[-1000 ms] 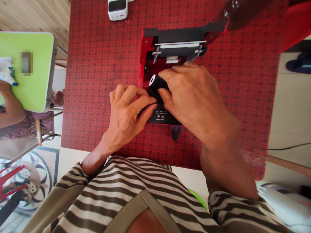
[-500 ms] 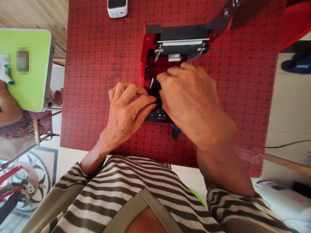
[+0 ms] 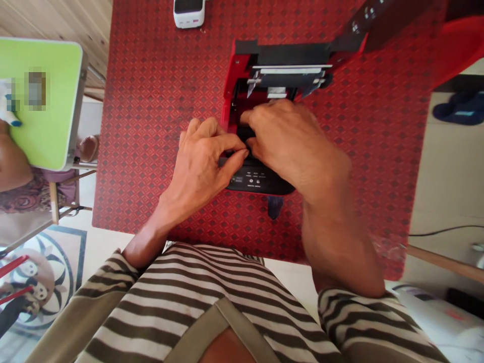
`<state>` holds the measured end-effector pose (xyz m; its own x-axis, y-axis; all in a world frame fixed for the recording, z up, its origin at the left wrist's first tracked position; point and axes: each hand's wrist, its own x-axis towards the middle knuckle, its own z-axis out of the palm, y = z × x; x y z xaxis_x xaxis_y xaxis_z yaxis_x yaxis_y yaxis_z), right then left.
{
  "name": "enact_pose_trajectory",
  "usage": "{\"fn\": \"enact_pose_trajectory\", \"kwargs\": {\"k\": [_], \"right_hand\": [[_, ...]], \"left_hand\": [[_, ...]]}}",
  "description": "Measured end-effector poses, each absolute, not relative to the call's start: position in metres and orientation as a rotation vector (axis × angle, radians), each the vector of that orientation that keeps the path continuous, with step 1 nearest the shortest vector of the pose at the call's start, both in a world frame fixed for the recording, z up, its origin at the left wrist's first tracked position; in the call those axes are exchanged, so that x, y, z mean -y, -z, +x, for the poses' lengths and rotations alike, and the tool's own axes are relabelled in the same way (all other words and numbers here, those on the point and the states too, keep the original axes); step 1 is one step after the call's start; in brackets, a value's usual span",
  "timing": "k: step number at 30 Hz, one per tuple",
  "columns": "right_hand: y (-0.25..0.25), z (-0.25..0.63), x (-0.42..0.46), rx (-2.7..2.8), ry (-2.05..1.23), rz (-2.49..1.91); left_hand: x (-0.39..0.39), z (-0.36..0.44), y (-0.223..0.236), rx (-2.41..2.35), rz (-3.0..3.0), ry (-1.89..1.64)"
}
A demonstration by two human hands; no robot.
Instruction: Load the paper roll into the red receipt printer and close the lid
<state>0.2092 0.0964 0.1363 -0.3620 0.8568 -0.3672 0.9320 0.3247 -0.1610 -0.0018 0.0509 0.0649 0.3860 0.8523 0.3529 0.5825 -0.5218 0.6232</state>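
Observation:
A red and black machine [image 3: 260, 176], apparently a printer, lies on the table with its lid raised, showing a dark roller [image 3: 287, 79] and a metal bar at the far end. My right hand [image 3: 291, 136] reaches into its open bay with fingers curled around a black roll [image 3: 245, 133], mostly hidden under them. My left hand [image 3: 204, 161] is at the bay's near left edge. Its thumb and index finger pinch together close to the roll; what lies between them is too small to make out. Below my hands, the black front panel [image 3: 264, 182] carries small white markings.
A patterned red cloth covers the table [image 3: 151, 126]. At the far edge sits a white device with a dark screen [image 3: 189, 12]. To the left, another person's arm [image 3: 13, 156] rests by a green-topped table [image 3: 56, 136]. A dark slipper [image 3: 459, 108] lies on the floor at right.
My right hand has turned and shifted slightly left, covering the roll's pale end and showing more of the front panel. My left thumb and finger have moved slightly up and right.

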Motion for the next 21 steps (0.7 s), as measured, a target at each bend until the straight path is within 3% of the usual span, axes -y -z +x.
{"fn": "enact_pose_trajectory", "kwargs": {"k": [7,15,18,21], "right_hand": [[-0.095,0.226,-0.094,-2.66,0.542,1.714],[-0.144,0.243,-0.061,-2.797,0.798,1.654],[-0.142,0.263,-0.042,-3.046,0.913,1.57],[-0.126,0.272,-0.026,-3.128,0.773,1.687]], "left_hand": [[-0.05,0.0,-0.069,-1.267,2.339,-0.895],[-0.042,0.005,-0.075,-1.309,2.402,-1.007],[-0.036,0.006,-0.078,-1.28,2.457,-1.023],[-0.029,0.007,-0.08,-1.218,2.5,-1.161]]}}
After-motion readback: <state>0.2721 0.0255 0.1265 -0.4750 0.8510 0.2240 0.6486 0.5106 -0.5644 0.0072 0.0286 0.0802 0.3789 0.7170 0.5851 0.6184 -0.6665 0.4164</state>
